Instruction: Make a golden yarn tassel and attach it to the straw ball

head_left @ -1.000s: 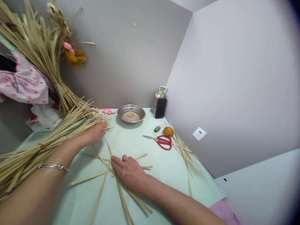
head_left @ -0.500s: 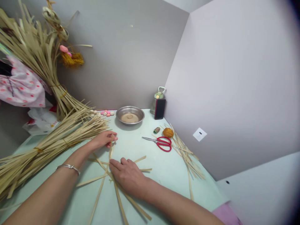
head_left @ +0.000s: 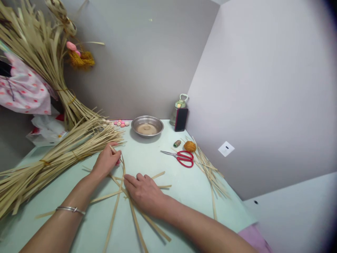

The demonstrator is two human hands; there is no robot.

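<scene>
Several flat straw strips (head_left: 112, 218) cross one another on the table in front of me, fanning out in different directions. My right hand (head_left: 143, 191) presses down over the crossing point, its fingers bent and together on the strips; the thumb is mostly hidden. To its upper left, my left hand (head_left: 107, 160) is closed in a pinch around one strip, whose pale end shows between thumb and forefinger. A silver bangle (head_left: 70, 209) circles the left wrist.
Large tied straw bundles (head_left: 60, 165) lie to the left. Behind are a metal bowl (head_left: 147, 135) of water, a bottle (head_left: 173, 114) and a phone (head_left: 181, 119). Red-handled scissors (head_left: 185, 159), a thread spool (head_left: 177, 143), a brown ball (head_left: 190, 146) and loose strips (head_left: 210, 172) sit to the right.
My left hand has moved left and slightly nearer, turning with the strip in its pinch. The right hand stays on the crossing. The view has shifted a little.
</scene>
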